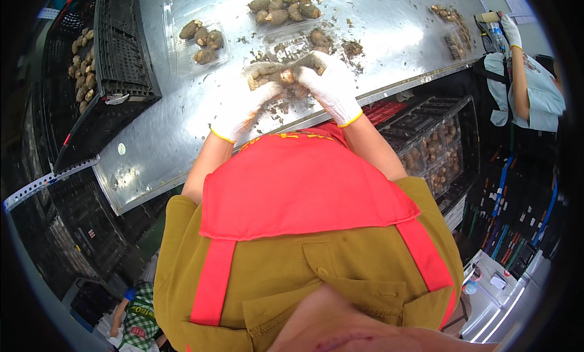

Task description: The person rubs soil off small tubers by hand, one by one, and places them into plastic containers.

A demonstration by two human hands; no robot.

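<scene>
Both my hands wear white knit gloves with yellow cuffs and meet over the steel table. Between their fingers is a small brown taro corm (pixel 287 76) with a pale, pinkish end. My left hand (pixel 258 94) grips it from the left, and my right hand (pixel 326 80) from the right; the gloves hide much of it. Another corm (pixel 299 91) shows just below the fingers. Beyond the hands lies a clear plastic tray (pixel 285 35), with a couple of corms (pixel 320 39) at its right end. Soil and brown husk scraps (pixel 352 48) are scattered around.
Filled clear trays hold corms at the back (pixel 276 17) and left (pixel 205 56). A black crate (pixel 123 46) stands on the left. Below the table edge (pixel 401 85), another crate (pixel 474 137) holds packed trays. Co-workers appear at far right (pixel 534 87) and lower left (pixel 139 313).
</scene>
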